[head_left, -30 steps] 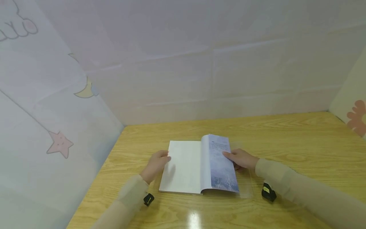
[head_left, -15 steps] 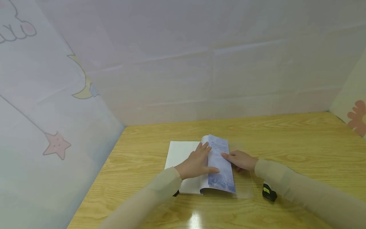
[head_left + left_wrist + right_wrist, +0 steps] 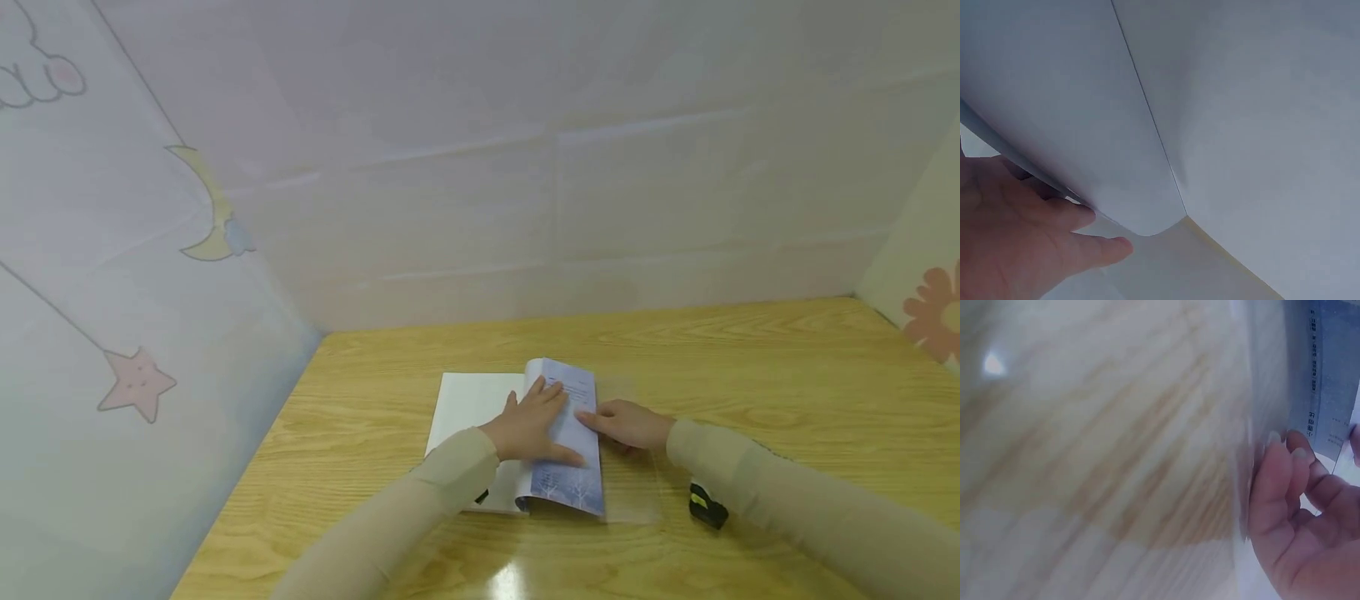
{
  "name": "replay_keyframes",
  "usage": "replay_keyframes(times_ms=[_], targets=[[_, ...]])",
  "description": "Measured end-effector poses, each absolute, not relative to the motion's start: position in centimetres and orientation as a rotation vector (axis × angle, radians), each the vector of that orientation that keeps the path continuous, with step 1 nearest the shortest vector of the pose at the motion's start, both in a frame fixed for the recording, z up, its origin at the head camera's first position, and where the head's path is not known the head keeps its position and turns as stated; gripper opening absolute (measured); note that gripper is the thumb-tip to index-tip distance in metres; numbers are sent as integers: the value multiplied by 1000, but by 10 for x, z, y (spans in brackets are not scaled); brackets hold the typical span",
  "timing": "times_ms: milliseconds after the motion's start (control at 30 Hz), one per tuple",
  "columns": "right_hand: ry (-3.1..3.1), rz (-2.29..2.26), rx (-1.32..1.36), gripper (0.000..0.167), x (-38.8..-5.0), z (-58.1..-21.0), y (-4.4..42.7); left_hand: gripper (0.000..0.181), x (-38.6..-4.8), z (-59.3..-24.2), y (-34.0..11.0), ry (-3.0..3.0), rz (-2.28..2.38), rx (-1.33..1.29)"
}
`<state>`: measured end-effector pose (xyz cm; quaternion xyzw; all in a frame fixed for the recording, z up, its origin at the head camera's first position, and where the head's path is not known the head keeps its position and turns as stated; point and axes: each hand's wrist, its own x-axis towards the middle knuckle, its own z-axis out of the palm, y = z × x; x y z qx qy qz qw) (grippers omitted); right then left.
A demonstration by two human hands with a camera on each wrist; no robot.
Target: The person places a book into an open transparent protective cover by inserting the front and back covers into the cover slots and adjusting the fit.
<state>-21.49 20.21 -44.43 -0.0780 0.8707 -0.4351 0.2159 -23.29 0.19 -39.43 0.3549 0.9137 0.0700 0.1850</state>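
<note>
A book (image 3: pixel 468 408) lies open on the table, a white page on its left. Its blue-purple cover (image 3: pixel 573 437), printed with small text and pale trees, curves over to the right. My left hand (image 3: pixel 528 425) rests on this cover with its fingers spread; in the left wrist view the hand (image 3: pixel 1029 231) is beside the curved white sheet. My right hand (image 3: pixel 630 423) pinches the right edge of the cover, thumb on top and other fingers partly hidden. From under the cover a clear plastic sheet (image 3: pixel 633 492) sticks out to the right, its edge along the right fingers (image 3: pixel 1269 487).
The wooden table (image 3: pixel 390 550) runs back to a pale fabric wall (image 3: pixel 480 208). A patterned wall (image 3: pixel 75 467) stands along the left side. A black and yellow device (image 3: pixel 707 507) sits under the right forearm.
My left hand has left the book's left edge and moved right onto the cover. The right hand keeps its pinch; the cover's right edge has shifted slightly left, baring more of the clear sheet.
</note>
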Motion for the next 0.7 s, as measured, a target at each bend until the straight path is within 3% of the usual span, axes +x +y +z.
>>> replay_keyframes(times_ms=[167,433,700], targets=[[2368,-1206,-265,46,-214,-441,205,88,-232,-395,-2,2614,75,1048],[2353,-1160,-357,93,-212,-436,208,89,-231,-391,-15,2725,-35,984],[2662,-783,-644,105,-216,-456,209,84,-236,-390,-30,2732,22,943]])
